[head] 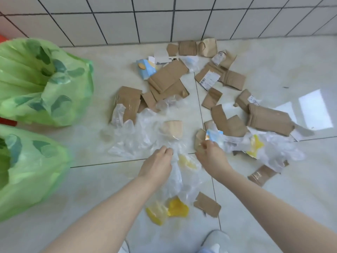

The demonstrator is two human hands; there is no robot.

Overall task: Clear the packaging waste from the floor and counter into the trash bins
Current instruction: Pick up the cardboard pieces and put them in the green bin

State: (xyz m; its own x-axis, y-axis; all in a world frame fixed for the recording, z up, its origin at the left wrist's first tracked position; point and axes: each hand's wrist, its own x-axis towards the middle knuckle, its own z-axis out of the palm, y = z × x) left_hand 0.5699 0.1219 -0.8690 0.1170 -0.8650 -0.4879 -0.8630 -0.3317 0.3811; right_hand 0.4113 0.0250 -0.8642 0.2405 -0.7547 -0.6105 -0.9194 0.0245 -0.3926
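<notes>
Torn brown cardboard pieces and crumpled clear plastic bags lie scattered over the pale tiled floor. My left hand is closed on a clear plastic bag with yellow print, which hangs down below it. My right hand pinches a small blue and white wrapper lying against a cardboard scrap. Two bins lined with green bags stand at the left, one farther away and one close by.
A tiled wall runs along the back. More cardboard and a blue snack packet lie to the right and behind. A loose cardboard scrap rests near my shoe. Bare floor spreads at the far right.
</notes>
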